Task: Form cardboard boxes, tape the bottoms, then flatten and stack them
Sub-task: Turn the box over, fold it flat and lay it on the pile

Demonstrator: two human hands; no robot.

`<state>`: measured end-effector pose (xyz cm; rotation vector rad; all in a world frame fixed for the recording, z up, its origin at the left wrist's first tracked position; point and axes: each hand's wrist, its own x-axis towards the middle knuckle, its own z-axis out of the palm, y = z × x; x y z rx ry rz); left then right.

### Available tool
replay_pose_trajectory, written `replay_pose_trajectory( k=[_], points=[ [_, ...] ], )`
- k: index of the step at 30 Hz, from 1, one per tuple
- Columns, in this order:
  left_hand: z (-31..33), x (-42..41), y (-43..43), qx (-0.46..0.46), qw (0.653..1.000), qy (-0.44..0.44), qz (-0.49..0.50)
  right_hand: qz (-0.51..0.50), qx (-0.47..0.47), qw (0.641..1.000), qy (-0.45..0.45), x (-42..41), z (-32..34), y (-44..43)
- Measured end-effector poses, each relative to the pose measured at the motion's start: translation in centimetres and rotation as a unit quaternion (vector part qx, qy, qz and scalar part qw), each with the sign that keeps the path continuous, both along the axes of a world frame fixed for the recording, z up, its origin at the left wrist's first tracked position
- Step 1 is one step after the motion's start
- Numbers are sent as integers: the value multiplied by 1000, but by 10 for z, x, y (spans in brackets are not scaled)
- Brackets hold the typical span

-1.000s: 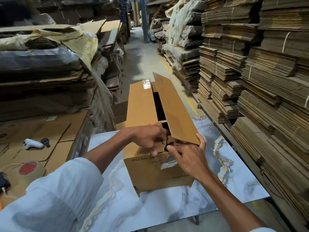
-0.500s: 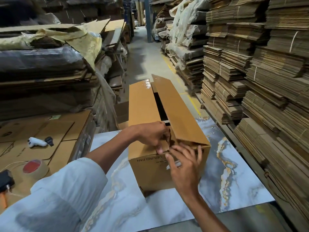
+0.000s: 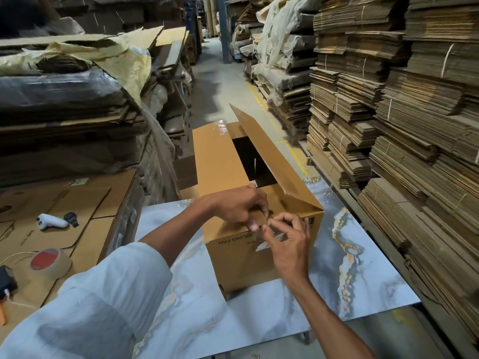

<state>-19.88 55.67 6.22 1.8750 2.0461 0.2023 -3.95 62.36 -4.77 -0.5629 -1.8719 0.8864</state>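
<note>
Right now, from where I watch:
Box: I see a long brown cardboard box (image 3: 233, 177) lying lengthwise on the marble-patterned blue-grey table top (image 3: 350, 268), its near end facing me with upside-down print on it.
Flaps: the left top flap lies flat; the right top flap (image 3: 269, 151) is tilted up, leaving a dark gap between them.
Left hand: my left hand (image 3: 239, 207) rests on the near end of the left flap, fingers curled and pressed together, fingertips at the box's near top edge.
Right hand: my right hand (image 3: 287, 239) is in front of the near end wall, thumb and forefinger pinched close at the same edge, touching the left fingertips; what they pinch I cannot tell, though clear shiny tape (image 3: 269, 240) shows on the wall just below.
Left side: a roll of brown packing tape with a red core (image 3: 50, 263) lies on flat cardboard sheets (image 3: 85, 203), near a small white handheld device (image 3: 51, 222).
Right side: tied stacks of flattened cartons (image 3: 401, 112) line the aisle.
</note>
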Motion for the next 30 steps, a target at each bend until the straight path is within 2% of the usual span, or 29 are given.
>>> replay_pose_trajectory(
  k=[9, 11, 14, 17, 20, 24, 26, 28, 30],
  points=[
    [-12, -2, -5, 13, 999, -35, 14, -5, 11, 999, -34, -7, -2, 6],
    [-3, 4, -10, 36, 996, -77, 9, -12, 12, 999, -39, -8, -2, 7],
    [38, 1, -23, 134, 975, -175, 17, -49, -32, 997, -56, -11, 1, 32],
    [74, -14, -36, 111, 987, -111, 45, -11, -73, 993, -90, -14, 7, 47],
    [73, -18, -46, 78, 994, -43, 62, 6, -39, 994, -103, -10, 5, 35],
    [70, -10, -68, 170, 982, -6, 84, 33, -63, 996, -53, 0, 12, 36],
    [69, -12, -81, 185, 979, 33, 85, 40, -63, 997, -36, 5, 13, 41],
    [66, -16, -95, 178, 977, 90, 77, 47, -46, 997, -31, 11, 12, 47],
    [60, -18, -103, 211, 957, 191, 59, 43, -39, 997, -50, 17, 14, 51]
  ],
)
